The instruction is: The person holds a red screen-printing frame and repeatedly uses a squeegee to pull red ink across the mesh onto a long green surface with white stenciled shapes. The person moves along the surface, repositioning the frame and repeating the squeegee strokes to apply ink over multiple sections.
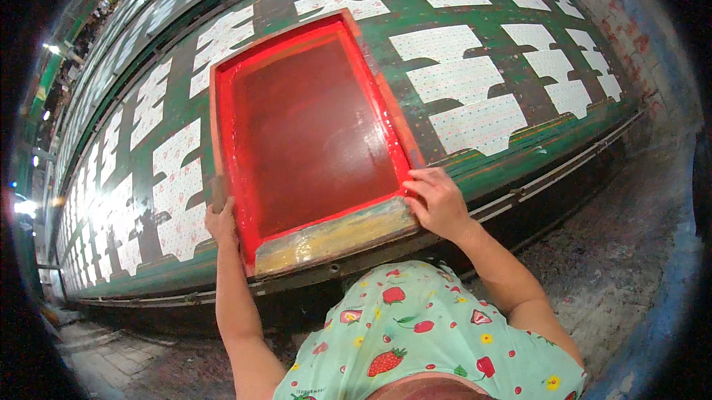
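A large screen-printing frame [315,133] with bright red inner borders and dark reddish-brown mesh lies over a long green printing table [504,149]. Its near end has a worn yellowish-grey strip [337,239]. At the frame's near left corner, my left hand [222,223] is closed around the side rail. My right hand [436,197] pinches the opposite rail by the near right corner, thumb toward the inside. Whatever lies under the frame is hidden. White cut fabric pieces with small coloured prints lie on both sides, such as a stack-like group [463,88] to the right.
More printed fabric pieces [178,185] lie in rows along the table to the left and far side. A metal rail [549,183] runs along the near edge. A brick wall [630,40] stands at the right end. Other long tables [159,11] stretch beyond, at the far left.
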A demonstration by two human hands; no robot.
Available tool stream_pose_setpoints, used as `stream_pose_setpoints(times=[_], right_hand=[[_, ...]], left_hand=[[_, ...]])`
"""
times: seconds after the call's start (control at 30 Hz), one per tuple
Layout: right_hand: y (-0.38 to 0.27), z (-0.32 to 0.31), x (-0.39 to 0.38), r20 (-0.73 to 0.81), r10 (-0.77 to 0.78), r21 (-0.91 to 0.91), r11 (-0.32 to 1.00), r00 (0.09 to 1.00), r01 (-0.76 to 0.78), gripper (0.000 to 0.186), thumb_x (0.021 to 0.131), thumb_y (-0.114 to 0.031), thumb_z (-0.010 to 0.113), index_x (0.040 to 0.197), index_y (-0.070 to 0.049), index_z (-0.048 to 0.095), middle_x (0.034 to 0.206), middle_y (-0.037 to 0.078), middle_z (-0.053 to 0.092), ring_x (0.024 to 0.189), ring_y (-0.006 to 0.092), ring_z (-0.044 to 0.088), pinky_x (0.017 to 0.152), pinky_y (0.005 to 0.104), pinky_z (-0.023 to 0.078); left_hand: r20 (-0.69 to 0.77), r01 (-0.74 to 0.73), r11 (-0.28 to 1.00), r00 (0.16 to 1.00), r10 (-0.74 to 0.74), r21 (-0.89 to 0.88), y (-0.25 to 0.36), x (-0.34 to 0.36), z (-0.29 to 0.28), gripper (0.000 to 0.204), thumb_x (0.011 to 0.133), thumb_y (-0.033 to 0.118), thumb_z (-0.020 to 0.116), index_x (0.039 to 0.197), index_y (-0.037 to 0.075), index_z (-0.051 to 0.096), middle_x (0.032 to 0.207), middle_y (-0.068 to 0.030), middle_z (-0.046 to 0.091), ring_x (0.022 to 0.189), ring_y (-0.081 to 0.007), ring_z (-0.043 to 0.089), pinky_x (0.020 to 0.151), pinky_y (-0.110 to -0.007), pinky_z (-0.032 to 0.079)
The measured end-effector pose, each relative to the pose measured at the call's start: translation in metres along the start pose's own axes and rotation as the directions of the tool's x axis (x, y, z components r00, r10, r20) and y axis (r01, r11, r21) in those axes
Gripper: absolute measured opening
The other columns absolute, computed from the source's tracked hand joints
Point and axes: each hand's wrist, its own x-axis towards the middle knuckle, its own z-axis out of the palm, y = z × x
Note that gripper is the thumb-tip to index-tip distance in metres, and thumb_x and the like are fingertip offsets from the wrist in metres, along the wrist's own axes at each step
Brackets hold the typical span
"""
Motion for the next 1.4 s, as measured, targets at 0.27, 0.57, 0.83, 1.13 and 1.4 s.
stream_pose_setpoints(times=[0.27, 0.57, 0.83, 1.13, 1.4], right_hand=[[0.047, 0.020, 0.019, 0.035, 0.304, 0.086, 0.948, 0.952, -0.306, 0.060, 0.084, -0.014, 0.093, 0.140, -0.004, 0.074, 0.143, 0.021, 0.073, 0.132, 0.0422, 0.066, 0.114, 0.0497, 0.054], [0.036, 0.036, 0.046, 0.005, 0.365, -0.018, 0.931, 0.931, -0.365, 0.065, 0.080, 0.002, 0.082, 0.143, -0.008, 0.072, 0.119, 0.018, 0.071, 0.118, 0.0414, 0.068, 0.105, 0.0516, 0.056], [0.023, 0.014, 0.059, -0.015, 0.312, 0.054, 0.949, 0.950, -0.310, 0.050, 0.077, 0.002, 0.077, 0.125, -0.012, 0.080, 0.112, 0.015, 0.071, 0.112, 0.0409, 0.071, 0.097, 0.0511, 0.060], [0.077, -0.045, 0.072, -0.044, 0.262, 0.045, 0.964, 0.964, -0.260, 0.039, 0.080, 0.001, 0.074, 0.116, -0.012, 0.083, 0.105, 0.015, 0.074, 0.105, 0.0398, 0.072, 0.093, 0.0507, 0.061], [0.211, -0.126, 0.046, -0.145, 0.404, 0.095, 0.914, 0.903, -0.394, 0.037, 0.081, 0.006, 0.074, 0.113, -0.009, 0.084, 0.107, 0.016, 0.076, 0.101, 0.0395, 0.073, 0.090, 0.0492, 0.060]], left_hand=[[0.031, 0.013, 0.998, 0.999, -0.012, -0.060, -0.011, 0.009, 0.002, 0.037, 0.089, 0.026, 0.095, 0.107, -0.003, 0.082, 0.099, -0.0143, 0.081, 0.089, -0.0247, 0.073, 0.084, -0.043, 0.058], [0.053, 0.015, 0.980, 0.999, -0.005, -0.196, -0.002, -0.002, 0.002, 0.028, 0.092, 0.013, 0.090, 0.113, -0.004, 0.080, 0.098, -0.0102, 0.080, 0.087, -0.0200, 0.072, 0.083, -0.040, 0.057], [0.135, 0.108, 0.967, 0.988, -0.078, -0.233, 0.013, 0.000, -0.007, 0.025, 0.094, 0.009, 0.087, 0.114, -0.004, 0.079, 0.101, -0.0083, 0.079, 0.087, -0.0177, 0.070, 0.081, -0.037, 0.056], [0.169, 0.209, 0.882, 0.974, -0.149, -0.423, 0.087, -0.031, 0.009, 0.034, 0.094, 0.004, 0.086, 0.126, -0.005, 0.076, 0.111, -0.0118, 0.080, 0.093, -0.0218, 0.076, 0.089, -0.038, 0.062], [0.120, 0.166, 0.896, 0.985, -0.128, -0.411, 0.191, -0.130, 0.116, 0.024, 0.092, 0.006, 0.090, 0.111, 0.001, 0.078, 0.097, -0.0038, 0.076, 0.081, -0.0147, 0.070, 0.073, -0.034, 0.058]])
